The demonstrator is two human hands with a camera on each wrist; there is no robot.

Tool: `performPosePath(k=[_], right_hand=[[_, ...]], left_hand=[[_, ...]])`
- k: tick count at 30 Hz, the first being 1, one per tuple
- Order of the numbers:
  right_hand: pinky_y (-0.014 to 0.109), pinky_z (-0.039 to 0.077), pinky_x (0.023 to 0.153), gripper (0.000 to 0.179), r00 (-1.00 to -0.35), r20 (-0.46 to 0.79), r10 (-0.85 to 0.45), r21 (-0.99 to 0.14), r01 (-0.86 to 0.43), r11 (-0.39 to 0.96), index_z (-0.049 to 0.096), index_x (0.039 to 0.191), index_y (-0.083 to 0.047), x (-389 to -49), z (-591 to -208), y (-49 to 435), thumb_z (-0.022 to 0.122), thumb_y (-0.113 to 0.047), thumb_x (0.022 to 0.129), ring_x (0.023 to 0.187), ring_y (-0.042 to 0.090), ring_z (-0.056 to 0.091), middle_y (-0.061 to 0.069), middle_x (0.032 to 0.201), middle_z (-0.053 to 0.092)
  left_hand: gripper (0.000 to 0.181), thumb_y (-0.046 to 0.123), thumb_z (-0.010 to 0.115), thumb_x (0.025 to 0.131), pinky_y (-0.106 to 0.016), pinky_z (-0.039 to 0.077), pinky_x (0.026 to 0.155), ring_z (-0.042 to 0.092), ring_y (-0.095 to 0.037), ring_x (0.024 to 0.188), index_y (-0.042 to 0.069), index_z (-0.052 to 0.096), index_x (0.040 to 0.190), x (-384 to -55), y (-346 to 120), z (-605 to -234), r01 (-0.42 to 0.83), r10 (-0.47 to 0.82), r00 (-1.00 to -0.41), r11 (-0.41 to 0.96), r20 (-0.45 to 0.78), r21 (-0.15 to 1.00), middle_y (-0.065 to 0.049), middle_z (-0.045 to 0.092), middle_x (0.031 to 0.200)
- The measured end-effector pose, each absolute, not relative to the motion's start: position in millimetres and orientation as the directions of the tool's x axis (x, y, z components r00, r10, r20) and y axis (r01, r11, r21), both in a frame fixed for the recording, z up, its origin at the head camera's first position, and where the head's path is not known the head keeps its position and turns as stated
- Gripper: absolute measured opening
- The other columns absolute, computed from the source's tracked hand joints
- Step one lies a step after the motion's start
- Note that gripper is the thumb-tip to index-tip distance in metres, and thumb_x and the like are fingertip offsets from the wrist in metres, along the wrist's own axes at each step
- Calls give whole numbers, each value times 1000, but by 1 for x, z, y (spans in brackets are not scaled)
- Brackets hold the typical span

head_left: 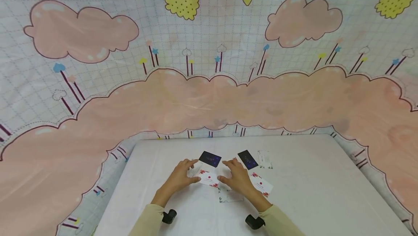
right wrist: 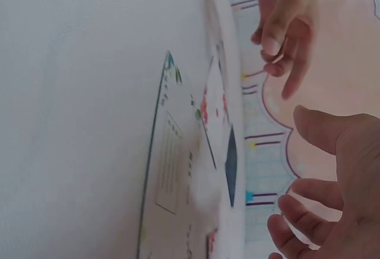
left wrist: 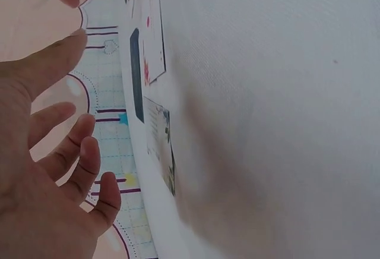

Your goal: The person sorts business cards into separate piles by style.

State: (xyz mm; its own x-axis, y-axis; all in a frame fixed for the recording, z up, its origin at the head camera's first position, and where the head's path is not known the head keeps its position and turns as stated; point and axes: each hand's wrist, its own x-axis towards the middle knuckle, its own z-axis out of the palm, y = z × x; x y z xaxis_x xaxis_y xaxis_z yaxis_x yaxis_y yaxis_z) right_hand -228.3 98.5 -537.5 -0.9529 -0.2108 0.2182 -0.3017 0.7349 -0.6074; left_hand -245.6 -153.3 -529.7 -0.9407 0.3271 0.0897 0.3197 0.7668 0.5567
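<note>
My left hand [head_left: 179, 175] is held over the left side of a spread of small cards, fingers loosely bent and parted, nothing in them. Opposite it, my right hand [head_left: 236, 176] hovers in the same way, thumb and fingers apart. Between the two lie a dark card [head_left: 210, 159] and, nearer me, a white card with red flowers [head_left: 208, 178]. A white card with green leaf corners [head_left: 230, 195] lies below the right hand, partly covered by it. In the right wrist view, both the right hand [right wrist: 350, 182] and left hand [right wrist: 291, 33] show spread fingers above the cards.
Right of the right hand are another dark card [head_left: 248, 159], a red-flowered white card [head_left: 262, 184] and a leaf-edged white card [head_left: 265, 160]. All lie on a white-covered table [head_left: 313, 192]. A patterned cloth [head_left: 209, 102] with clouds hangs behind and around it.
</note>
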Motion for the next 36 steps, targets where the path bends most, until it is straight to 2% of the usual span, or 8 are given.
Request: performPosePath(k=[5,11,16,23,36], right_hand=[[57,45,90,57,-963,171,-209,-593,-270,759,66,123,-9,-228,-543,91,83,-35,76,110,32,58,11,117,63],[51,45,86,56,-968,135,-212,-546,-251,799,69,119,-11,-229,-550,87,86,-36,72,107,30,57,10,115,64],[50,45,85,53,-971,112,-210,-527,-237,816,71,115,-12,-229,-555,84,87,-36,70,106,30,57,9,112,64],[51,46,86,51,-977,104,-188,-506,-214,835,72,111,-12,-228,-557,80,86,-39,70,106,29,58,9,110,65],[49,45,83,44,-979,97,-181,-518,-205,830,72,105,-12,-231,-558,80,86,-34,71,100,27,58,8,105,64]], left_hand=[[67,26,84,76,-40,42,83,50,-17,94,11,58,136,-247,-156,-534,318,344,-937,767,61,557,-3,60,103],[63,23,84,76,-40,40,84,47,-16,91,12,60,134,-251,-154,-541,327,367,-930,777,35,538,-1,59,98],[63,21,85,75,-43,39,85,46,-18,91,13,61,132,-254,-151,-543,326,372,-928,786,19,525,0,56,95],[63,24,86,72,-39,38,82,47,-18,90,16,64,130,-258,-146,-546,316,365,-931,822,-11,474,-1,54,97],[53,24,83,75,-45,40,88,49,-23,102,20,67,126,-266,-144,-551,288,371,-924,833,-91,472,-6,57,112]])
